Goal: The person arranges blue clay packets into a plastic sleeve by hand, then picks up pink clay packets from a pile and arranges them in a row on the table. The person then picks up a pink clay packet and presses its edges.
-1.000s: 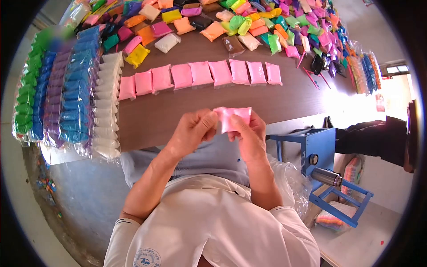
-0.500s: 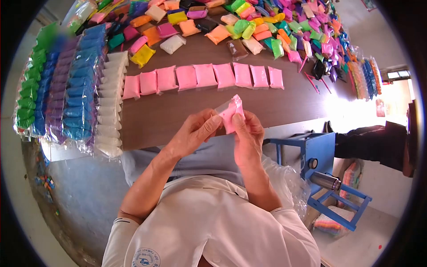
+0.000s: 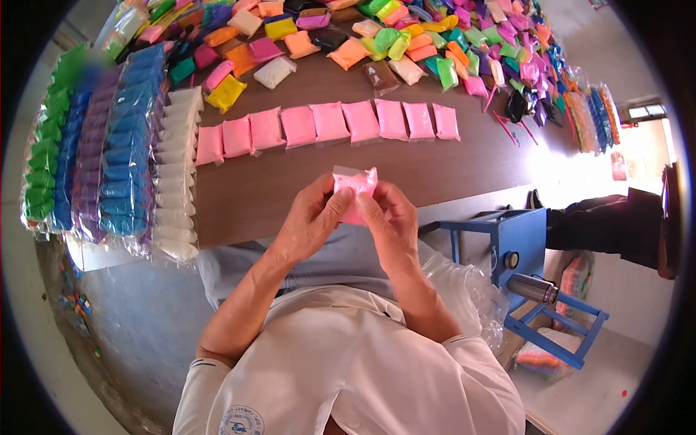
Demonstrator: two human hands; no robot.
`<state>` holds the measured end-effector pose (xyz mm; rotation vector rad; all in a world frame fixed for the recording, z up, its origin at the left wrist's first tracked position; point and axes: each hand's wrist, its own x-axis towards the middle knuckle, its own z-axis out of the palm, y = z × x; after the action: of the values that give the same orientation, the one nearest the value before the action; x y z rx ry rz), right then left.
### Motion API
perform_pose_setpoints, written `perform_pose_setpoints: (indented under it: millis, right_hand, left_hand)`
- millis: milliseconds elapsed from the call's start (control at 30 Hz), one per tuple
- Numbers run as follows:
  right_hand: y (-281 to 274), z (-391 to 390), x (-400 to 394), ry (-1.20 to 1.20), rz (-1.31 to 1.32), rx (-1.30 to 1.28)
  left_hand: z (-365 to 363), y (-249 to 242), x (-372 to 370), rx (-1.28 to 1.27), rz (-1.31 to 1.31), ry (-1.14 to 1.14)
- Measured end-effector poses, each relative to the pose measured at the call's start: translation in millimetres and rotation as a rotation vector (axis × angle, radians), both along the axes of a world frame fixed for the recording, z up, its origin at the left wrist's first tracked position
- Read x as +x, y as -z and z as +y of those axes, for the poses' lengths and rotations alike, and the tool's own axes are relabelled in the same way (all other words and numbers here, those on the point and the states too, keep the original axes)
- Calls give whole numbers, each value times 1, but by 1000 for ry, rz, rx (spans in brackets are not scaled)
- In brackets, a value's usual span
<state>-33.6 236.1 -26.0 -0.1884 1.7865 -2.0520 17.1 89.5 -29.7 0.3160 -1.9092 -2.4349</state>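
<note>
Between both hands, just off the table's near edge, is a small clear packet of pink clay-like material (image 3: 355, 190). My left hand (image 3: 317, 214) grips its left side, thumb pressed on the front. On the right side my right hand (image 3: 389, 217) pinches it the same way, thumb on the face and fingers curled behind. The packet's lower part is partly covered by the thumbs. Beyond the hands, a row of several similar pink packets (image 3: 331, 122) lies across the brown table (image 3: 290, 177).
Bundled strips of white packets (image 3: 176, 167) and blue packets (image 3: 130, 145) stand at the table's left. A heap of mixed coloured packets (image 3: 406, 43) covers the far side. To the right are a blue stool (image 3: 518, 235), a metal flask (image 3: 533, 288) and another person's dark-clothed leg (image 3: 594, 230).
Both hands have shifted slightly left with the pink packet. It has turned from tilted to squarer and flatter, and both thumbs now press on its face.
</note>
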Motion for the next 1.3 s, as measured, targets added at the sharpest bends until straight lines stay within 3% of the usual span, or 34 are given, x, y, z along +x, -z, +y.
perform_pose_setpoints:
  millis: [67, 167, 267, 333, 433, 1067, 1167, 1233, 1300]
  right_hand:
    - [-5, -1, -3, 62, -7, -72]
    - [-7, 7, -9, 13, 15, 72]
    - [-4, 12, -13, 41, 7, -37]
    - [0, 18, -18, -21, -131, -121]
    - [-5, 18, -17, 2, -154, -114]
    - [18, 15, -16, 268, -176, -419]
    - [14, 43, -42, 384, -15, -358]
    - [2, 70, -49, 412, 29, -178]
    - [6, 109, -53, 589, 65, 161]
  left_hand:
    - [-1, 13, 2, -66, -2, 18]
    - [0, 21, 2, -141, 28, 39]
    - [0, 18, 2, -177, 49, 50]
    - [0, 12, 2, -201, 40, 61]
    - [-1, 6, 1, -224, 50, 87]
    - [0, 11, -1, -232, 33, 165]
    - [3, 10, 5, -151, 48, 161]
    - [2, 13, 7, -60, 72, 134]
    - [-1, 19, 6, -28, 89, 135]
